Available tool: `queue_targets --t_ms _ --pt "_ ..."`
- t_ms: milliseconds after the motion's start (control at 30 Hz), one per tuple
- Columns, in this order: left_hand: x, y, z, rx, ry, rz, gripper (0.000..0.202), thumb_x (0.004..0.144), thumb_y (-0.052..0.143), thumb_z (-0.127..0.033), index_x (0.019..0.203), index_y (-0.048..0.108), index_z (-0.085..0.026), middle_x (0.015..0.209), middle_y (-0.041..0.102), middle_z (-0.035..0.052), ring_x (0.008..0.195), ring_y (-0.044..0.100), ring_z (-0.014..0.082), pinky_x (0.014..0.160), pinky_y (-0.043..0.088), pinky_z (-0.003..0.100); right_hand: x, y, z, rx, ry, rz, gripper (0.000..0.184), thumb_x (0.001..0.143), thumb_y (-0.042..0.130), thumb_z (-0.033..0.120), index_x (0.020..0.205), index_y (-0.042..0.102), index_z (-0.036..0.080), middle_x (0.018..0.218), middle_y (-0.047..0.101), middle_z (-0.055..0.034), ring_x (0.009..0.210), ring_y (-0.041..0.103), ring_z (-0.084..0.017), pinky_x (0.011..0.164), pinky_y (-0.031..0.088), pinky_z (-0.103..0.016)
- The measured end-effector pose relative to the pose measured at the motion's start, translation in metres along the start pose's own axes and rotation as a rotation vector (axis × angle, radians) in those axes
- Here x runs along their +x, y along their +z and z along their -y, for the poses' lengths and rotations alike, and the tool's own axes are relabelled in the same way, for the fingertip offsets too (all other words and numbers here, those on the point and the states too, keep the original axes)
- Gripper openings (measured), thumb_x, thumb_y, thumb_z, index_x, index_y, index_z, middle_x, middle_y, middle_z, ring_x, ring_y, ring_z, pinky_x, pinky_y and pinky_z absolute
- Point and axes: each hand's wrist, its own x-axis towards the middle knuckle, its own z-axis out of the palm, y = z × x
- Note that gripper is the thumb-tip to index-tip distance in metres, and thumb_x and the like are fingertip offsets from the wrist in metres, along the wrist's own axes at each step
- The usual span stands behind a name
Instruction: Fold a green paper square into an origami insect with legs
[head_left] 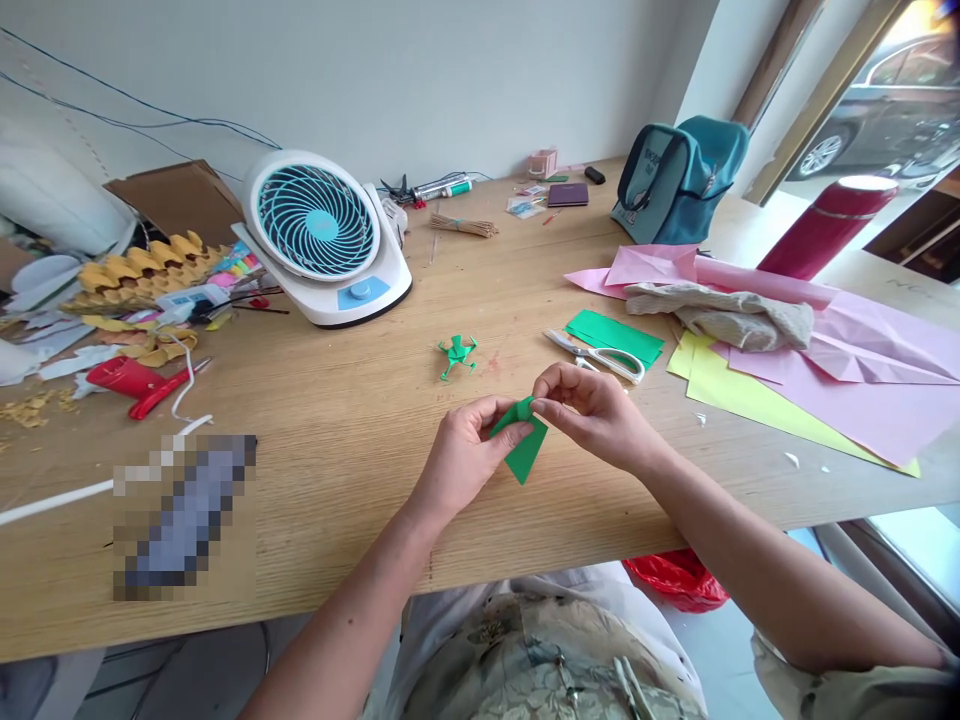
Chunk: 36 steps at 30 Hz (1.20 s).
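Between my two hands is a folded piece of green paper [525, 462], held just above the front part of the table. My left hand [469, 455] pinches its left side between thumb and fingers. At its upper right corner, my right hand [592, 410] grips the paper with thumb and forefinger. Part of the folding is hidden behind the fingers. A small green folded paper figure with thin legs [457, 355] stands a little beyond my hands. Scissors with white handles [611, 362] lie over flat green paper sheets [626, 338], just past my right hand.
A white fan [319, 230] stands at back left, near paper scraps [142, 270] and a red glue gun [139, 385]. Pink paper [870, 370], yellow paper [739, 390], a grey glove [727, 312], a red thermos [829, 225] and a teal bag [682, 180] occupy the right.
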Motion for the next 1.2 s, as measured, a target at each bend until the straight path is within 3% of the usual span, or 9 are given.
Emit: queue_targets --t_ms 267,467,633,833,1033,1200 --pt "-0.001 0.003 0.008 -0.024 -0.052 -0.055 0.028 0.082 0.073 -0.039 0.094 0.073 -0.014 0.084 0.071 0.0029 0.076 0.061 0.0139 0.071 0.048 0.023 0.002 -0.002 -0.006 -0.005 0.086 -0.026 0.024 0.086 0.069 0.039 0.081 0.062 0.017 0.067 0.06 0.0015 0.058 0.049 -0.009 0.053 0.037 -0.024" --pt "-0.003 0.006 0.009 0.023 -0.028 -0.09 0.027 0.082 0.073 -0.041 0.088 0.073 -0.015 0.077 0.067 -0.0001 0.071 0.058 0.0123 0.066 0.046 0.021 0.003 0.002 -0.01 0.028 0.113 -0.031 0.027 0.081 0.074 0.041 0.082 0.062 0.017 0.071 0.062 0.0002 0.06 0.052 -0.011 0.055 0.042 -0.025" --pt "-0.005 0.005 0.009 0.055 -0.034 -0.06 0.026 0.082 0.073 -0.039 0.091 0.072 -0.015 0.077 0.065 -0.0011 0.071 0.056 0.0117 0.067 0.045 0.02 0.002 0.004 -0.008 -0.033 0.121 -0.045 0.022 0.08 0.074 0.036 0.08 0.061 0.018 0.066 0.058 0.0027 0.056 0.047 -0.009 0.051 0.038 -0.024" --pt "-0.007 0.005 0.012 0.081 -0.046 -0.042 0.021 0.082 0.072 -0.036 0.087 0.069 -0.015 0.074 0.061 -0.0028 0.07 0.054 0.0101 0.065 0.043 0.019 0.002 -0.001 -0.007 -0.049 0.09 0.08 0.015 0.084 0.07 0.031 0.084 0.061 0.017 0.069 0.058 0.0022 0.059 0.048 -0.009 0.055 0.04 -0.024" --pt "-0.007 0.004 0.008 0.006 -0.078 0.014 0.024 0.078 0.076 -0.034 0.094 0.074 -0.015 0.085 0.071 0.0008 0.082 0.063 0.0158 0.076 0.049 0.024 0.005 -0.013 -0.003 -0.071 0.085 0.218 0.017 0.086 0.068 0.034 0.084 0.059 0.019 0.067 0.056 0.0032 0.059 0.049 -0.01 0.052 0.039 -0.023" --pt "-0.007 0.001 0.006 -0.026 -0.105 0.084 0.026 0.077 0.078 -0.035 0.093 0.074 -0.014 0.083 0.07 0.0011 0.078 0.061 0.0148 0.072 0.047 0.023 0.009 -0.022 0.005 -0.202 0.101 0.368 0.016 0.088 0.064 0.034 0.084 0.063 0.018 0.07 0.06 0.0008 0.063 0.052 -0.011 0.055 0.039 -0.023"
